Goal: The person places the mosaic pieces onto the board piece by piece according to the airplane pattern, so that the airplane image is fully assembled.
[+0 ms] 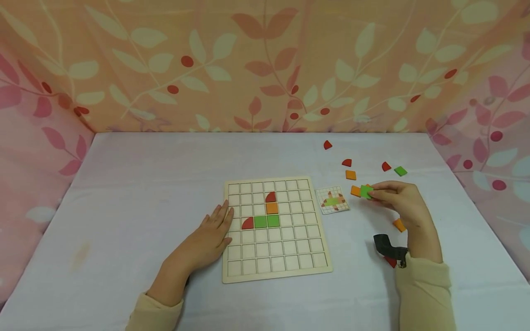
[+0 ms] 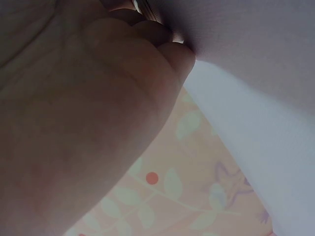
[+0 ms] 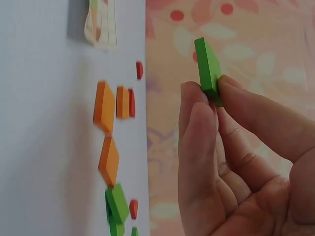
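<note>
My right hand [image 1: 395, 202] pinches a green square tile [image 3: 208, 69] between thumb and fingertips, raised above the table in the right wrist view. Beneath it lie orange square tiles [image 1: 355, 191] and other loose pieces. My left hand [image 1: 209, 239] rests with fingers extended at the left edge of a wooden grid board [image 1: 277, 276]. On the board sit a red quarter-round tile [image 1: 270, 197], an orange square [image 1: 272, 208], two green squares [image 1: 260, 222] and another red quarter-round [image 1: 247, 223]. The left wrist view is mostly filled by the underside of that hand [image 2: 98, 98].
A small pattern card [image 1: 332, 200] lies just right of the board. Scattered farther right are red quarter-rounds [image 1: 347, 162], an orange square [image 1: 350, 175] and a green one [image 1: 400, 171]. An orange tile [image 1: 399, 225] lies by the right wrist. A patterned curtain [image 1: 265, 69] borders the white table.
</note>
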Demonstrator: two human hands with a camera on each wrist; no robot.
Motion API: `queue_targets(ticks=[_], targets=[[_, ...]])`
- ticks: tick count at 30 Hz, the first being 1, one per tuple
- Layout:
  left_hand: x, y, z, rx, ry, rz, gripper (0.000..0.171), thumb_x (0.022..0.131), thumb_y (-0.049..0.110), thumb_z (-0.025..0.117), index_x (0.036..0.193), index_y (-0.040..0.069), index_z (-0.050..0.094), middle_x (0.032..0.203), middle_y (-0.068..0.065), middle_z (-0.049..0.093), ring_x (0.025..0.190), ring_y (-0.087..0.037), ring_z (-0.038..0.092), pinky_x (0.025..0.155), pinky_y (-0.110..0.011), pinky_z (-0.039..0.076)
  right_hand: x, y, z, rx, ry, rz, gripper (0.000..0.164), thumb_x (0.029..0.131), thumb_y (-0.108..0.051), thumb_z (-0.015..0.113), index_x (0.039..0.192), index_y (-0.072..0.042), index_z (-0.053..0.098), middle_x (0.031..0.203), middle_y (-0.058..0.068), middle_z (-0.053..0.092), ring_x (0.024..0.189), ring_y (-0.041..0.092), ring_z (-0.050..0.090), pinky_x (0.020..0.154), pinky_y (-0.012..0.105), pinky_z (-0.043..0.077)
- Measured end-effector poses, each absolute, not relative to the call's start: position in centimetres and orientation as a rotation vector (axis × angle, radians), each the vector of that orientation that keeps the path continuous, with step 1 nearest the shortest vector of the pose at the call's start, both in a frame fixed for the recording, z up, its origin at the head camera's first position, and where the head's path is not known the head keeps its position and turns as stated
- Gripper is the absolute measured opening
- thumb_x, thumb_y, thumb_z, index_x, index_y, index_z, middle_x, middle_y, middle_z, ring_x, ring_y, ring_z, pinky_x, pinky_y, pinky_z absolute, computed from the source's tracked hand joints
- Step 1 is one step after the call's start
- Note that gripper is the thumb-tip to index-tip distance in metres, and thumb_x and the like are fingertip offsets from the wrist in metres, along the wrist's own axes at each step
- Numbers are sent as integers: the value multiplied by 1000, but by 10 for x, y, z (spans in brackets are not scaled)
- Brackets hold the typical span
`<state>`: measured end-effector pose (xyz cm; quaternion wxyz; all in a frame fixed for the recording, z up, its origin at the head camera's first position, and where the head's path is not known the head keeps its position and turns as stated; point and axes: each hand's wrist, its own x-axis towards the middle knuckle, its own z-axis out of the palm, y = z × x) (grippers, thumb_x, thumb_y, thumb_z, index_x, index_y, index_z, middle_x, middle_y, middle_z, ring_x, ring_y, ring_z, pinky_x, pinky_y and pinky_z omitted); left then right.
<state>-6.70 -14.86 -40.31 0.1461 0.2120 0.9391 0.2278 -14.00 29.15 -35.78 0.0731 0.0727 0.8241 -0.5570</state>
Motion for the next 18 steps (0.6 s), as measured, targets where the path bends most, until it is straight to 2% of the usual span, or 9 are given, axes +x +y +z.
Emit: queue_targets(ticks=[1, 6, 8, 12, 18], targets=[[-67, -149, -403, 611, 2704, 654, 65, 97, 17, 51, 148, -5, 17, 156, -19, 3, 142, -35, 6, 111, -55, 14, -140, 288, -358, 203, 2487, -1652, 3, 86, -14, 70, 88, -13, 72, 80, -14, 67, 71, 3, 65, 68, 19, 54], [-67, -148, -404, 606, 2702, 657, 65, 97, 17, 51, 148, -5, 17, 156, -19, 3, 142, -35, 6, 111, -55, 13, -141, 271, -360, 130, 2526, -1588, 28, 87, -12, 68, 103, 10, 64, 83, -11, 66, 72, 4, 65, 69, 20, 54], [-67, -148, -403, 603, 2698, 664, 64, 97, 16, 51, 148, -5, 17, 156, -19, 4, 142, -36, 6, 111, -55, 13, -141, 265, -361, 103, 2530, -1575, 35, 88, -11, 67, 108, 17, 60, 86, -8, 66, 73, 5, 65, 69, 21, 54], [-67, -147, -402, 595, 2692, 671, 64, 97, 16, 50, 147, -5, 18, 156, -19, 4, 142, -36, 5, 111, -55, 13, -141, 256, -361, 75, 2529, -1544, 37, 88, -10, 67, 111, 18, 58, 89, -3, 65, 73, 6, 65, 70, 22, 55], [-67, -147, -402, 595, 2697, 669, 63, 97, 16, 50, 147, -5, 18, 156, -19, 4, 142, -36, 6, 111, -55, 13, -140, 243, -359, 48, 2488, -1565, 33, 87, -6, 66, 108, 18, 59, 89, 3, 65, 74, 9, 66, 71, 25, 55]])
